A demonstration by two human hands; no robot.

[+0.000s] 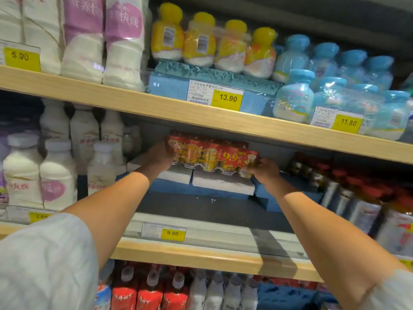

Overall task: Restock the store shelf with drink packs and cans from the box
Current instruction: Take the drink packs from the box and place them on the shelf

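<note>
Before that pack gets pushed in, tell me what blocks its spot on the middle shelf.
Nothing visible does. The left hand and right hand hold the red pack by its ends over the white blocks on blue foam. The space behind it looks open, though dark.

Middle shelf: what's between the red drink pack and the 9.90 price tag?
Head view: white and blue foam blocks under the red drink pack, then bare dark shelf to the 9.90 price tag.
</note>
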